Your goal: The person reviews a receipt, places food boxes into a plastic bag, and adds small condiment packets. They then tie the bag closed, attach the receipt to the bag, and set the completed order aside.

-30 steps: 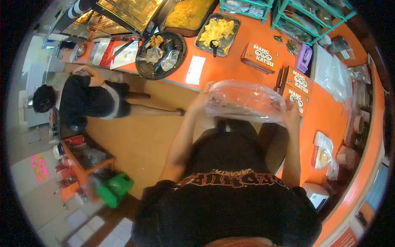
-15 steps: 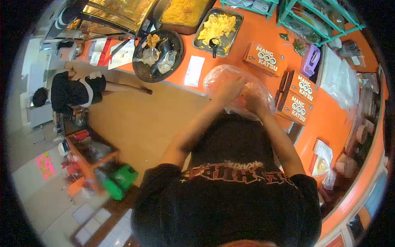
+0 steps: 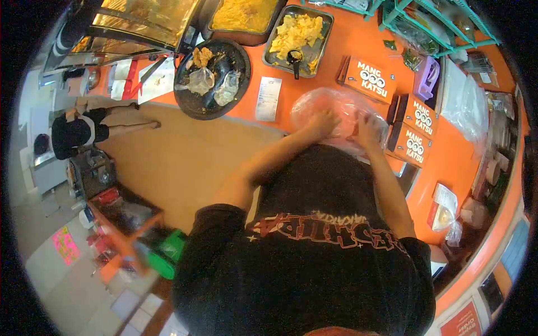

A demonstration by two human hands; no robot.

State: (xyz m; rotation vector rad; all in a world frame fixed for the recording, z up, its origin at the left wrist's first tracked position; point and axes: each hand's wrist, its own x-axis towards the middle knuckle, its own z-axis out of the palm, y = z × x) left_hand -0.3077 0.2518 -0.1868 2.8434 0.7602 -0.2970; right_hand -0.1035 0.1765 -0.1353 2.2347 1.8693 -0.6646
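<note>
A clear plastic bag (image 3: 342, 109) lies bunched on the orange counter (image 3: 314, 84) right in front of me. My left hand (image 3: 324, 121) presses into its near left side with the fingers curled into the film. On the bag's right side, close to the left hand, my right hand (image 3: 367, 126) grips it. Something reddish shows through the plastic, but I cannot make out what is inside. Both arms reach forward over my black shirt.
Three orange "MANG KATSU" boxes (image 3: 417, 115) stand just right of the bag. A paper slip (image 3: 268, 98), a round black tray of food (image 3: 212, 78) and a metal tray of yellow food (image 3: 297, 33) lie beyond. Another person (image 3: 75, 131) stands far left; a green crate (image 3: 165, 255) sits on the floor.
A second ago the bag was stretched wide between my hands above the counter's edge. My hands have come together and pushed it down, bunched, onto the counter.
</note>
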